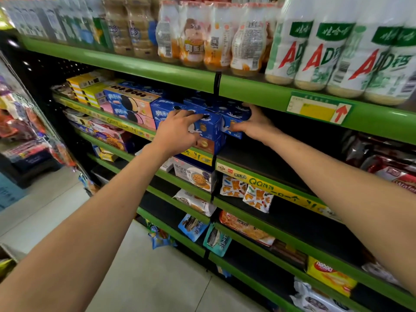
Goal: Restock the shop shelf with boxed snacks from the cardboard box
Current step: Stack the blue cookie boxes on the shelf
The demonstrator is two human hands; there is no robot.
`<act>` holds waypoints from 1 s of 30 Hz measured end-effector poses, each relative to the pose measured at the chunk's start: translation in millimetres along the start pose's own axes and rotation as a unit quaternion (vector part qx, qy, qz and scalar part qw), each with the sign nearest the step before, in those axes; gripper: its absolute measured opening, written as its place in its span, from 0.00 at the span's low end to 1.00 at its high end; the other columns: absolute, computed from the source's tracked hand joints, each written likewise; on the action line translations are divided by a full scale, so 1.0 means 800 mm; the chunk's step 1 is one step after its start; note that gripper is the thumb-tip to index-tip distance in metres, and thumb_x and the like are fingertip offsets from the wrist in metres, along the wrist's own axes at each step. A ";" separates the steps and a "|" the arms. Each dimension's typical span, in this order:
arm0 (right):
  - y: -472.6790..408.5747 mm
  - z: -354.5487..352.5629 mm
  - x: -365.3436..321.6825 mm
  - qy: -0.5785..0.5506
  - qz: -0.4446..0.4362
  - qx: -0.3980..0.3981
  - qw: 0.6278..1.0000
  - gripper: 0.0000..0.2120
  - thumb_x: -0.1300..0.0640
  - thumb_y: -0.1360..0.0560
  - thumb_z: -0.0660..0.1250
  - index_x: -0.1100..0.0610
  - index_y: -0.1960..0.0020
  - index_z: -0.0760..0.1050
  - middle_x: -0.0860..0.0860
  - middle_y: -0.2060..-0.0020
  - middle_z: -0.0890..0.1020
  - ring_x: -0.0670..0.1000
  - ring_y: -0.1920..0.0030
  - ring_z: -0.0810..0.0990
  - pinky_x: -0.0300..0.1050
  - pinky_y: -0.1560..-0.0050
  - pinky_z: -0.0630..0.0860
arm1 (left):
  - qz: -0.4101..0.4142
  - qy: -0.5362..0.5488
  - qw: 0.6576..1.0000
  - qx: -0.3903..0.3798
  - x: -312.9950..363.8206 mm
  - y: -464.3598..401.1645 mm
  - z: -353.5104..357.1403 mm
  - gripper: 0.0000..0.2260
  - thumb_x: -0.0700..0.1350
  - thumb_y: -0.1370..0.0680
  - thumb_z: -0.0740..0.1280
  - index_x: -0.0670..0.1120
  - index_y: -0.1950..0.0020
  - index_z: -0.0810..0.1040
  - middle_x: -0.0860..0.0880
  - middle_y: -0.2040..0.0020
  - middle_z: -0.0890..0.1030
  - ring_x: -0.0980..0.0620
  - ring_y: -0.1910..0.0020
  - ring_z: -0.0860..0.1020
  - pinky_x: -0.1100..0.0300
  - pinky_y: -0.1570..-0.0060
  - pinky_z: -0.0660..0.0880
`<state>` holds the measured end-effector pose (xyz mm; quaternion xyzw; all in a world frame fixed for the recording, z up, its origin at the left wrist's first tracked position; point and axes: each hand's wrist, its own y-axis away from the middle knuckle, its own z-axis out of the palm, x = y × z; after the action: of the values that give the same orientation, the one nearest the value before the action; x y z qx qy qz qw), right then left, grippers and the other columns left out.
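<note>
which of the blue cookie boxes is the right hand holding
The rightmost blue box, at the row's open end; the right hand grips its side. The left hand rests on its neighbour.

Blue snack boxes (210, 129) — stacked, shelf (281, 190) edge

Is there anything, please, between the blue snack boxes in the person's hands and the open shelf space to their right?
Nothing visible does. The left hand and right hand rest on the blue cardboard snack boxes at the shelf's front edge, and the dark shelf board to their right shows bare up to the red packets.
</note>
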<state>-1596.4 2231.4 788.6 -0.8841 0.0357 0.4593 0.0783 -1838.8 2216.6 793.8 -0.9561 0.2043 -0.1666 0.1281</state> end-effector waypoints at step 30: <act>-0.041 -0.014 0.033 -0.120 -0.049 -0.136 0.982 0.40 0.70 0.34 0.75 0.54 0.26 0.67 0.51 0.26 0.69 0.51 0.26 0.64 0.38 0.32 0.59 | 0.016 0.004 1.000 0.011 -0.002 0.002 0.005 0.28 0.47 0.24 0.65 0.53 0.24 0.66 0.48 0.28 0.70 0.43 0.27 0.61 0.47 0.32 0.65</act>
<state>-1567.7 2262.2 776.8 -0.8255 -0.0804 0.5584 -0.0165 -1839.0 2216.2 789.2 -0.9505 0.2181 -0.1709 0.1403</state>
